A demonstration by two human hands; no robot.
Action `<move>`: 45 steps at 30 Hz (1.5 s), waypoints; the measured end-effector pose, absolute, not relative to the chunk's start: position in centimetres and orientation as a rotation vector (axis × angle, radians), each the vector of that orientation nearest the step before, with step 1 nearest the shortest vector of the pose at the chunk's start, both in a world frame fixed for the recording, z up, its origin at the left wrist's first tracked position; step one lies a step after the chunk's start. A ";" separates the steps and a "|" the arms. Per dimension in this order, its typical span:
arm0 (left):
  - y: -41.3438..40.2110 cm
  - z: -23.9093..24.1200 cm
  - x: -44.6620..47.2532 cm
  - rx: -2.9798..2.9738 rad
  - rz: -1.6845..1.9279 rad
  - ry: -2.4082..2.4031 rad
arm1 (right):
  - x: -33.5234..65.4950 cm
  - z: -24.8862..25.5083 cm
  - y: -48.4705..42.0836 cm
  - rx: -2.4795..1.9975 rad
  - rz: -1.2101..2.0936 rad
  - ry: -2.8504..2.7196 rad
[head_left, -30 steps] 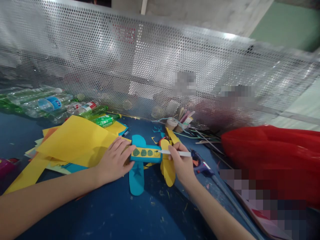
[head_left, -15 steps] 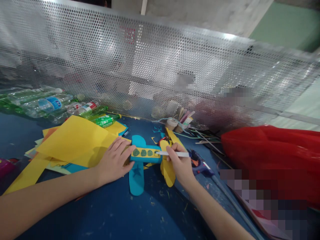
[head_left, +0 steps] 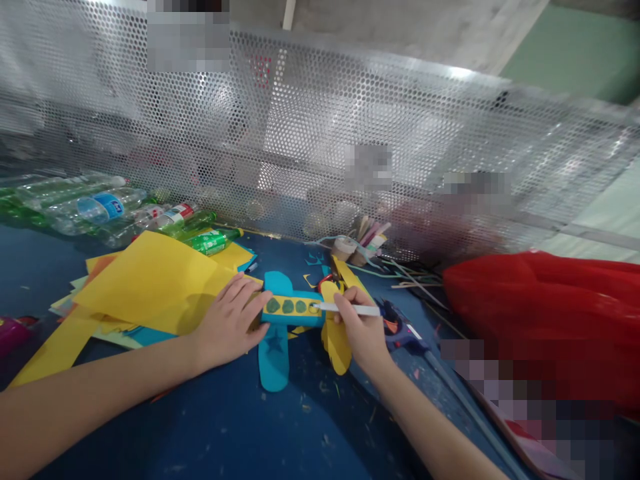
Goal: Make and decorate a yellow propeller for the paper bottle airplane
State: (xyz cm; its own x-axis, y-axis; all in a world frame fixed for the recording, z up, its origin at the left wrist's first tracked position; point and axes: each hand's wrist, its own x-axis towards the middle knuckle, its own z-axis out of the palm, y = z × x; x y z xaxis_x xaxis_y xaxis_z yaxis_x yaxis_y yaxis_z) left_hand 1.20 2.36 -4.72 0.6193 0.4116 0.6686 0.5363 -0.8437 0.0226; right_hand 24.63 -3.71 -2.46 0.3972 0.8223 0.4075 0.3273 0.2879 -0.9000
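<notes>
A blue and yellow paper toy airplane [head_left: 295, 317] lies on the blue table. Its yellow strip bears a row of dark green round spots, and a dark star marks the nearer blue wing [head_left: 274, 360]. My left hand [head_left: 235, 320] grips the left end of the airplane, thumb and fingers about it. In my right hand [head_left: 363, 327] is a white marker pen [head_left: 355, 309], held in a pinch above the yellow wings [head_left: 337, 347]. The pen's tip touches the strip at its rightmost circle, which is only outlined with a little dark colour.
A stack of yellow and coloured paper [head_left: 150, 287] lies at left, with plastic bottles [head_left: 105, 207] behind it. A dark blue glue gun [head_left: 403, 330] is right of my right hand. Cups [head_left: 345, 248] with sticks stand by the perforated metal screen [head_left: 320, 133]. Red cloth [head_left: 545, 293] fills the right.
Both hands and the airplane stay almost in place. The pen tip remains at the rightmost circle, with hardly any visible shift.
</notes>
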 end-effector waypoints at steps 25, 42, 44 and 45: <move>2.4 -4.8 1.2 -2.671 -1.036 -0.799 | 24.6 -2.4 -3.8 -1.308 0.409 -1.197; 2.3 -4.9 1.2 -2.631 -1.071 -0.774 | 25.0 -3.1 -3.5 -1.262 0.498 -1.154; 2.3 -4.8 1.3 -2.634 -1.074 -0.774 | 25.0 -3.0 -3.4 -1.254 0.478 -1.109; 2.3 -4.9 1.3 -2.633 -1.079 -0.779 | 24.9 -2.9 -3.4 -1.253 0.460 -1.085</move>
State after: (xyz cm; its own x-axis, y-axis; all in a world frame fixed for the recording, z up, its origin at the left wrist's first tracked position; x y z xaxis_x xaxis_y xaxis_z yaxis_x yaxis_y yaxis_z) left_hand 1.28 2.32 -4.87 0.5969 0.3977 0.6968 0.5366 -0.8436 0.0218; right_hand 24.93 -3.44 -2.88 0.4610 0.7922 0.3999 0.2631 0.3084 -0.9142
